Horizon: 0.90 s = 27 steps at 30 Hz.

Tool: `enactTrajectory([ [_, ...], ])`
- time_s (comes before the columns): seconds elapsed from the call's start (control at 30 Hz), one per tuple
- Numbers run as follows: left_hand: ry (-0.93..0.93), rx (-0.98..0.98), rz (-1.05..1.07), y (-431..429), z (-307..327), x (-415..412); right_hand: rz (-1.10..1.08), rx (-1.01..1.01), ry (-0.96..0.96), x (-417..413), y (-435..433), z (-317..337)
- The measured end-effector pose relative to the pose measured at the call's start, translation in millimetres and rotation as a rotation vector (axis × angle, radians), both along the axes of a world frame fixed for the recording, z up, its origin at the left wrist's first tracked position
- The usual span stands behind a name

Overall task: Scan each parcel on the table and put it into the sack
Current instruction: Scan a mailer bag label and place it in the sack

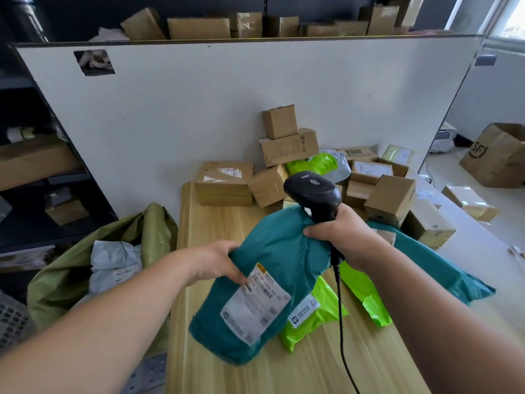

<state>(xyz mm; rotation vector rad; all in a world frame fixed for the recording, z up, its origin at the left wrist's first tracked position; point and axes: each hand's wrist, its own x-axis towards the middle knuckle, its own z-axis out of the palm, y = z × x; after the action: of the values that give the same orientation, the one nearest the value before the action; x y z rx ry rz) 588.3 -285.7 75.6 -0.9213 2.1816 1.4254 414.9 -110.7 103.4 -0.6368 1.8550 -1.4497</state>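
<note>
Tabletop (224, 223), left hand (216, 263) gripping teal parcel (272, 251), right hand (343, 234) scanner (312, 191), seemingly parcel

Teal parcel (264, 280), white label (255, 302), black scanner (312, 191), lime mailers (312, 317), perhaps olive sack (71, 274).

Sack (71, 268) left of the table (227, 226), boxes (289, 149) at its far end, mailers (315, 319) nearer on it.

"SF" — brown paper bag (495, 162), shipping label (255, 304) blurred
</note>
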Motion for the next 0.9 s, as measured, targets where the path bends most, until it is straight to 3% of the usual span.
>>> enactTrajectory([
  [0.2,0.093,-0.076,0.210,-11,-7,8,-0.098,0.020,0.088,-3,-5,-2],
  [0.33,0.199,-0.088,0.496,-25,-12,12,-0.164,0.026,0.191,4,-10,4],
  [0.47,0.368,0.022,0.834,-40,-18,15,-0.016,-0.006,-0.056,24,-17,8],
  [0.6,0.441,0.046,0.994,-47,-13,20,0.137,0.045,-0.321,49,-29,11],
  [0.9,0.491,-0.025,1.068,-73,-6,60,0.246,0.204,-0.381,85,-72,24],
])
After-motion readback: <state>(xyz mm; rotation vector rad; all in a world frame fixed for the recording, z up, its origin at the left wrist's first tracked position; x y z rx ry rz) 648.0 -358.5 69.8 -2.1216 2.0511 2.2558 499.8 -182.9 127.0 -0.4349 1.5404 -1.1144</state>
